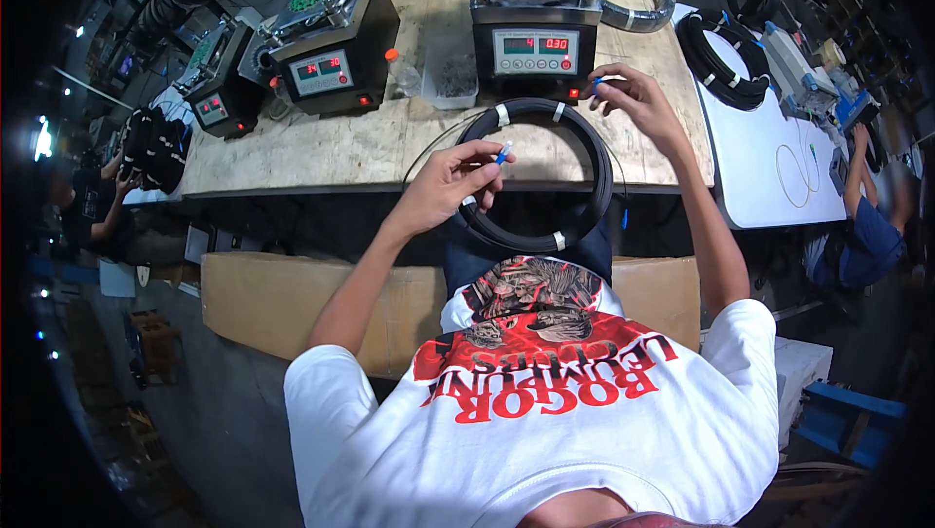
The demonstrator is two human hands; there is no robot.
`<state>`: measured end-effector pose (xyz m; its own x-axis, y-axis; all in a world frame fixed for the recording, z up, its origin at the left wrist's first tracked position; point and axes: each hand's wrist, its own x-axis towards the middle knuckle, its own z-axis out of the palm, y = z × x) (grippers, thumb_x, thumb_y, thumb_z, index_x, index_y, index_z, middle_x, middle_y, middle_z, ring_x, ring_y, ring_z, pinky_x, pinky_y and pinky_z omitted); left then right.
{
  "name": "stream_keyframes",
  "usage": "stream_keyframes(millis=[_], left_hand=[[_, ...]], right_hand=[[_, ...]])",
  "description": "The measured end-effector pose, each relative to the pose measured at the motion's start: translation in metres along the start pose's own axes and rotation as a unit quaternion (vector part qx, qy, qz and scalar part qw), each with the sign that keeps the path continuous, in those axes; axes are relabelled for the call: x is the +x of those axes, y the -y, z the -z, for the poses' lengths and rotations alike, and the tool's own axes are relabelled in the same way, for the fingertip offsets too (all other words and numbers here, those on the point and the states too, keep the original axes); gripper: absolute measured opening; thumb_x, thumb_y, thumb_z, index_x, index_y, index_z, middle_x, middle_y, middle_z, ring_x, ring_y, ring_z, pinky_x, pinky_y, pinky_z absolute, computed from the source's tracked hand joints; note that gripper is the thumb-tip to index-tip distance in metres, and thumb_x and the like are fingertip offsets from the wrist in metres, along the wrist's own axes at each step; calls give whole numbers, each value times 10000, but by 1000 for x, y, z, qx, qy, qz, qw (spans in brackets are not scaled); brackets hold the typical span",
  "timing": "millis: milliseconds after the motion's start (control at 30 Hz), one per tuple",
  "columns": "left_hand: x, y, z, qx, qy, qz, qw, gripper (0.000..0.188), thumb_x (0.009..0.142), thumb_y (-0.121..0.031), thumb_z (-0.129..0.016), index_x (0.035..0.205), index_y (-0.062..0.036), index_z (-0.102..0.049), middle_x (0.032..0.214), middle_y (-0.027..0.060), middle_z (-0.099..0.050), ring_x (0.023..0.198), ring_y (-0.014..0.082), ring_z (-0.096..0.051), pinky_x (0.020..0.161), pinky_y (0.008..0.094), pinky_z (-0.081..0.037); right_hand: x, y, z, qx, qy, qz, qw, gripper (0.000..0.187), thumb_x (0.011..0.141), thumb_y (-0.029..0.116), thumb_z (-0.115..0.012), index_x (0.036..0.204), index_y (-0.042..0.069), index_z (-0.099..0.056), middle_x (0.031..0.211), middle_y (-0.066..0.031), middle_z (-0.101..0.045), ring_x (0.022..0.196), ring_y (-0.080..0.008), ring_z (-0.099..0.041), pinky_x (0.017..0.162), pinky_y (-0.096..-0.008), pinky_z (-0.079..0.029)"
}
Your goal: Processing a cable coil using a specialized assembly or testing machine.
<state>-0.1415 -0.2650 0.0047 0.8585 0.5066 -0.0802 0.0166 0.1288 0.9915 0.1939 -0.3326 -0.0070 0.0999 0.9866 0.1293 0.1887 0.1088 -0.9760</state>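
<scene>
At the front of the wooden table (360,153), going left to right: in the left hand (450,177), closed in a thumb-and-finger pinch, a blue connector (504,154) with pale tip. Sticks out past the fingertips, tilted, long axis running up and rightward — aimed roughly toward the opposite hand. Nearest to the left hand by far, being held there; well apart from the other. Just behind and below, a black cable coil (600,187) with white ties, overlapping the lower left fingers in view; cannot tell if touching. Beyond the coil, a boxy black machine (534,53) with lit panel. Near its lower right corner, farther out and higher than the connector, the right hand (638,99) — fingers curled, thumb and forefinger nearly together on a small blue piece (597,83), too tiny to identify. Below that, hanging beside the coil, another blue connector end (624,219).
</scene>
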Motion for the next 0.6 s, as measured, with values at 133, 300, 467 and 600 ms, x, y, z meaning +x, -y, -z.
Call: stream_keyframes(millis=[133, 300, 467, 600], left_hand=[[20, -15, -19, -54, -48, -56, 996, 264, 1005, -163, -596, 1214, -5, -630, 836, 18, -613, 628, 46, -519, 549, 197, -416], [38, -21, -33, 4, -95, -75, 993, 229, 990, -154, -625, 1160, -12, -684, 802, -6, -635, 626, 4, -483, 536, 178, -371], [50, -15, -32, -33, -92, -94, 991, 220, 983, -150, -634, 1158, -31, -691, 825, 9, -658, 630, 18, -487, 544, 180, -382], [59, -3, -30, -89, -90, -115, 985, 208, 983, -165, -632, 1134, -36, -693, 842, 18, -650, 658, 35, -501, 558, 191, -389]], right_hand=[[-6, 36, -35, 82, -36, 35, 995, 227, 928, 116, -683, 1113, -14, -660, 970, -66, -684, 839, -109, -628, 777, -270, -515], [-12, 47, -55, 177, -75, 34, 981, 259, 896, 77, -711, 1123, -32, -653, 977, -88, -692, 889, -123, -648, 802, -285, -532], [-11, 54, -64, 217, -81, 66, 971, 230, 885, 40, -723, 1098, -15, -655, 992, -79, -688, 890, -126, -661, 800, -259, -538], [-9, 56, -67, 209, -59, 94, 972, 228, 880, 3, -718, 1093, -20, -640, 1049, -96, -677, 922, -125, -656, 795, -258, -539]])
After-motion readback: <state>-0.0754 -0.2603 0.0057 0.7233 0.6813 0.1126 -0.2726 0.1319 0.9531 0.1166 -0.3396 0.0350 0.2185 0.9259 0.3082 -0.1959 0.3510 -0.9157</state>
